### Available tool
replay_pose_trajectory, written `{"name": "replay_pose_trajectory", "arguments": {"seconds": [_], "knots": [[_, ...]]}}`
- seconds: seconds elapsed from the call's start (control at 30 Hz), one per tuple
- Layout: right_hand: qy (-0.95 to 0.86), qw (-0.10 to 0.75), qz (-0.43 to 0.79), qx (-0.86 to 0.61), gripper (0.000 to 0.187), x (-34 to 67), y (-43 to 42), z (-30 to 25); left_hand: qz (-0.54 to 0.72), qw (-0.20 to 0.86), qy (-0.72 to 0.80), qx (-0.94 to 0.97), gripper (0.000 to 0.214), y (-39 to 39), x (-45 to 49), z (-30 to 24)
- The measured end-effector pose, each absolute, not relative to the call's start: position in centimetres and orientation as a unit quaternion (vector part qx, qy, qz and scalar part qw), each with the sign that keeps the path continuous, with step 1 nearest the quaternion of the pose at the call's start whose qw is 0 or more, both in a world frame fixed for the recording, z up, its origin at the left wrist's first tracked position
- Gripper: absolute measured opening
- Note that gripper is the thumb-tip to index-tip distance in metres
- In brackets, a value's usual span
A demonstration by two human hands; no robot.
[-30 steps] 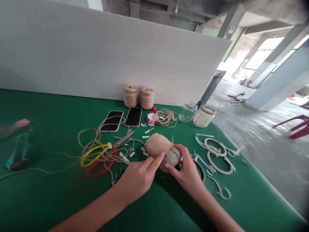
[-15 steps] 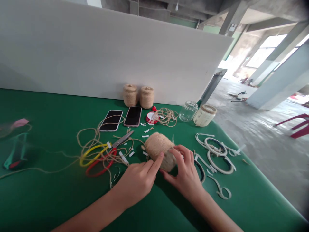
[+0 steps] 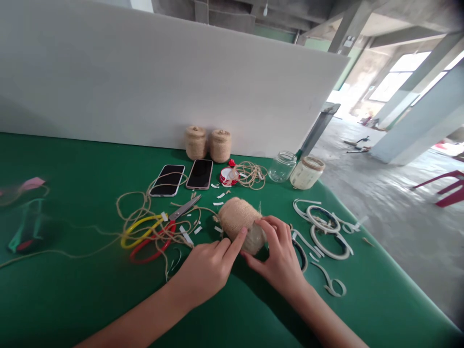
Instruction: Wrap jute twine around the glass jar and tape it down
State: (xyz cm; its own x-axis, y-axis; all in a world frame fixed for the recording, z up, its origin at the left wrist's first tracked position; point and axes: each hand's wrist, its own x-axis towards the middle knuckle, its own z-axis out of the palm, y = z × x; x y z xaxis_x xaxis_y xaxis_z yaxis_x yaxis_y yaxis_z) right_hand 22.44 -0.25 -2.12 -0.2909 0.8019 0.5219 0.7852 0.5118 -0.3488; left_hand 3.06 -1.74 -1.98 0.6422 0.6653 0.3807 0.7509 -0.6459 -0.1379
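Observation:
A jar (image 3: 239, 216) lies tilted on its side on the green table, much of its wall wound with jute twine and its near end bare. My right hand (image 3: 277, 249) grips that bare end between thumb and fingers. With its index finger stretched out, my left hand (image 3: 213, 263) presses on the edge of the winding; its other fingers are curled, and whether they hold twine is hidden. Twine runs left from the jar toward scissors (image 3: 170, 224) with one yellow and one red handle, which lie among loose twine loops (image 3: 134, 205).
Behind lie two phones (image 3: 167, 181) and two twine-wrapped jars (image 3: 195, 143). A clear glass jar (image 3: 282, 166) and a tape-covered jar (image 3: 307, 173) stand back right. Rolls of white tape (image 3: 324, 220) lie at right near the table edge. A green cutter (image 3: 27, 227) lies far left.
Almost nothing differs. The jar has turned very slightly, and both hands keep nearly the same places on it.

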Motion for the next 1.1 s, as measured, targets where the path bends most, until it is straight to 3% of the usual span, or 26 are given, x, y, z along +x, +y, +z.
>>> {"name": "replay_pose_trajectory", "arguments": {"seconds": [0.27, 0.43, 0.53, 0.6, 0.73, 1.1], "knots": [[-0.754, 0.356, 0.101, -0.542, 0.053, 22.52, 0.01, -2.11, -0.138, 0.139, -0.398, -0.896, 0.058, -1.70, 3.05, -2.28], [-0.791, 0.272, 0.002, -0.547, 0.061, 22.82, 0.10, -2.24, -0.143, 0.141, -0.400, -0.894, 0.061, -1.84, 2.87, -2.39], [-0.804, 0.273, -0.067, -0.524, 0.075, 22.81, -0.07, -2.43, -0.135, 0.139, -0.404, -0.894, 0.060, -1.80, 2.90, -2.29], [-0.815, 0.279, -0.083, -0.502, 0.071, 22.63, -0.21, -2.56, -0.129, 0.136, -0.406, -0.895, 0.060, -1.74, 2.95, -2.23], [-0.822, 0.286, -0.053, -0.490, 0.055, 22.30, -0.31, -2.56, -0.135, 0.133, -0.410, -0.892, 0.061, -1.58, 2.87, -2.12], [-0.774, 0.323, 0.049, -0.541, 0.061, 22.77, 0.26, -2.49, -0.123, 0.119, -0.416, -0.893, 0.069, -1.46, 2.71, -2.28]]}}
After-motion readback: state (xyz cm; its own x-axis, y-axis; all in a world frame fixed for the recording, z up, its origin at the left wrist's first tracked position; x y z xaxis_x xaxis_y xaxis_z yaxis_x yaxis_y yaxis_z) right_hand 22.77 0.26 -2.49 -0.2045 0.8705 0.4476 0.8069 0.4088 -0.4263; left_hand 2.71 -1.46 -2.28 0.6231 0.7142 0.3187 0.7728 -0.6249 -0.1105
